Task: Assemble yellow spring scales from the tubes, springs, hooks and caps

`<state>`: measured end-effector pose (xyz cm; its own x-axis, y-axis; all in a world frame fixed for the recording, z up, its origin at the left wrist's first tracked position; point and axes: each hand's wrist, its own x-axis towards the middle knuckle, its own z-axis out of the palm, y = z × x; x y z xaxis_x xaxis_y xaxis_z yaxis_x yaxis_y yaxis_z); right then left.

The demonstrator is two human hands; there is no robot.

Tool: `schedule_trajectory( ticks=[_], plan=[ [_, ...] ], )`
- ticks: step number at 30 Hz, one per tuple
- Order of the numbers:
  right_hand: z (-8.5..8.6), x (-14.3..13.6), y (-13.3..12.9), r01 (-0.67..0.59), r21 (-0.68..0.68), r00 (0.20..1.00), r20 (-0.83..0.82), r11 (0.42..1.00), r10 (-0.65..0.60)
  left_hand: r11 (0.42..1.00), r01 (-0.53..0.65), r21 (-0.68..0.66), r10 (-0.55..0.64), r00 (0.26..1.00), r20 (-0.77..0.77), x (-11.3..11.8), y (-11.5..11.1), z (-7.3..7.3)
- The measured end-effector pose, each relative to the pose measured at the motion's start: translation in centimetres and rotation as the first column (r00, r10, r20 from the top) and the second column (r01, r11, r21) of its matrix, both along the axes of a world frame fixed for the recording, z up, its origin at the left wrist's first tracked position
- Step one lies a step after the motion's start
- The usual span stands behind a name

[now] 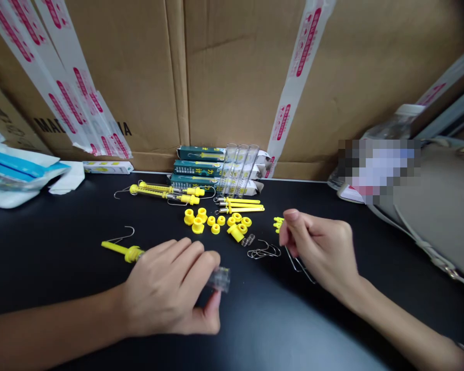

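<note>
My left hand [170,291] is wrapped round a partly assembled spring scale [220,279]. Its clear tube end sticks out by my thumb, while a yellow rod and a wire hook show at the far left. My right hand [325,247] pinches a bent wire hook [300,268], which hangs below the fingers. Between the hands lie loose wire hooks [263,251], small springs [248,240], yellow rings [215,228] and yellow flanged caps [197,225]. Small yellow pieces [278,224] are partly hidden behind my right fingers.
Two spring scales [166,191] and several yellow rods [242,205] lie farther back. Clear tubes [237,167] rest on green boxes [195,168] against a large carton [224,77]. At right are a bottle [396,123] and a grey bag [436,201]; blue-white packaging [23,172] lies left.
</note>
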<state>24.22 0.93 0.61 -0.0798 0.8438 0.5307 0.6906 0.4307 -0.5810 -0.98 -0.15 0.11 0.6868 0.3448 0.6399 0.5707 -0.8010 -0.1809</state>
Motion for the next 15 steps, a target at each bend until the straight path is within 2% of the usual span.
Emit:
schedule_trajectory(
  ticks=[4,8,10,12,13,15],
  plan=[
    [-0.8,-1.4,-0.9,-0.168,0.122,0.985,0.063,0.978,0.161,0.999,-0.034,-0.039,0.035,0.999,0.01,0.0,0.2,0.0],
    [-1.3,-2.8,-1.8,-0.405,0.176,0.911,0.164,0.897,0.378,0.999,-0.033,-0.016,0.034,0.999,0.032,0.0,0.4,-0.3],
    [-1.2,-2.7,-2.0,-0.459,0.209,0.883,0.212,0.863,0.419,1.0,-0.024,-0.002,0.024,0.998,0.052,-0.1,0.4,-0.4],
    [-1.0,-1.8,-1.9,-0.406,0.247,0.91,0.198,0.88,0.364,1.0,-0.027,0.004,0.027,0.998,0.057,-0.1,0.5,-0.4],
    [-0.8,-1.1,-1.7,-0.316,0.235,0.946,0.153,0.919,0.286,0.999,-0.036,0.004,0.035,0.998,0.053,-0.1,0.5,-0.3],
    [-0.5,0.6,-1.1,0.004,0.213,1.0,-0.023,0.977,0.001,0.998,-0.064,0.002,0.064,0.997,0.038,-0.1,0.6,-0.3]
  ],
)
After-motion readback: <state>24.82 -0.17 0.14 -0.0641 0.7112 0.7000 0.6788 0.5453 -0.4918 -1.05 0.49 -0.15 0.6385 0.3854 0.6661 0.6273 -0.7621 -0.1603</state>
